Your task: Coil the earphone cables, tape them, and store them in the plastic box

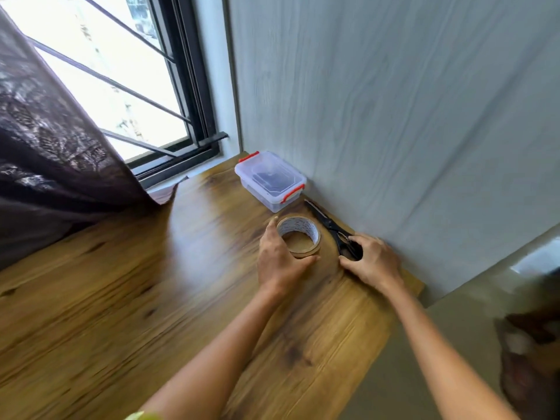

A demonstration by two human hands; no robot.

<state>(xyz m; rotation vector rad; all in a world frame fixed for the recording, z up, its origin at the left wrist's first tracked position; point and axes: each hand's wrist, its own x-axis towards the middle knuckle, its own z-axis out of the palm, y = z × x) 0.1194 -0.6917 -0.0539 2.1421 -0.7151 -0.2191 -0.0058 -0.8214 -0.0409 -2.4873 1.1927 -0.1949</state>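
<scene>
A roll of brown tape (300, 236) lies flat on the wooden table (151, 298). My left hand (280, 262) curls round its near left side, thumb and fingers against the rim. Black scissors (330, 227) lie to the right along the wall, and my right hand (374, 260) holds their handles. Behind the tape, in the corner, stands a clear plastic box (271, 180) with red latches and its lid on; something dark shows inside. No earphone cable is plainly visible.
A grey wood-grain wall (394, 116) borders the table on the right. A window (106, 80) and a dark lace curtain (45, 147) are at the left. The table's right edge drops to the floor (439, 344).
</scene>
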